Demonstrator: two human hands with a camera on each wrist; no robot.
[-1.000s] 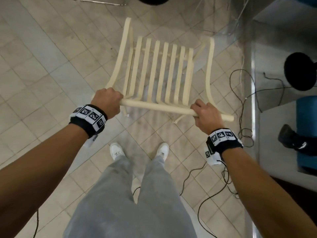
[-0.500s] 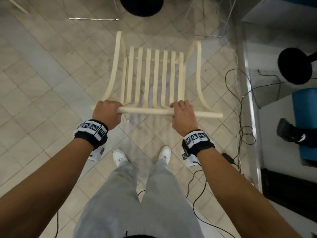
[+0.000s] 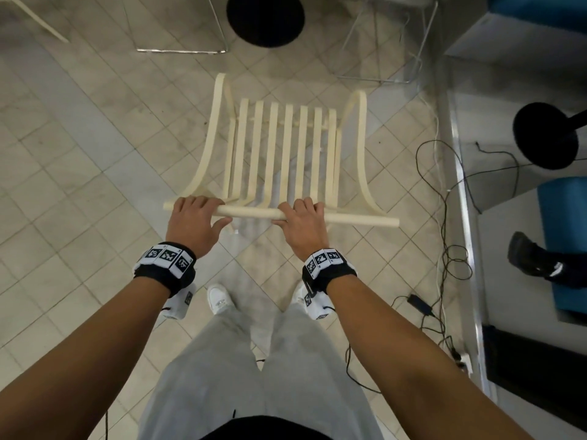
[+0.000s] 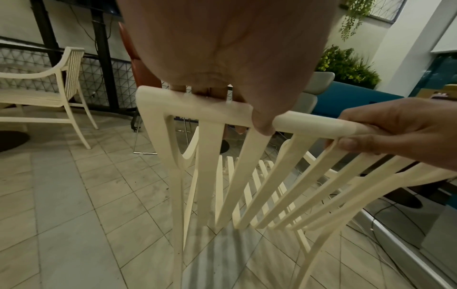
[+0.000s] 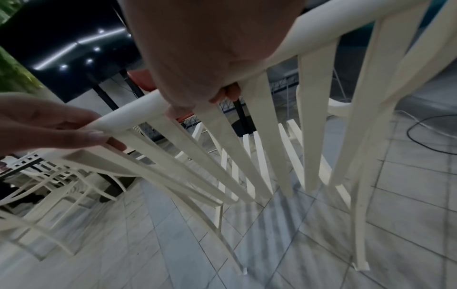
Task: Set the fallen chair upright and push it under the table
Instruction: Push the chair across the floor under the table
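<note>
The cream slatted chair (image 3: 286,147) stands upright on the tiled floor right in front of me, its back towards me. Both hands hold the top rail (image 3: 251,212) of the backrest. My left hand (image 3: 195,214) grips the rail's left end, fingers curled over it and thumb spread underneath. My right hand (image 3: 301,217) grips the rail near its middle. In the left wrist view my left hand (image 4: 247,109) wraps the rail (image 4: 309,123) and my right hand (image 4: 395,129) holds it further along. No table top is plainly visible.
Wire-frame legs (image 3: 181,50) and a black round base (image 3: 265,20) lie beyond the chair. A metal strip (image 3: 460,217), loose cables (image 3: 444,249), a blue seat (image 3: 562,242) and another person's shoe (image 3: 527,255) are on the right. A second cream chair (image 4: 49,93) stands at the left.
My right hand has slid left along the top rail from its right end to near the middle. The chair has moved forward, away from my feet. My left thumb has spread out.
</note>
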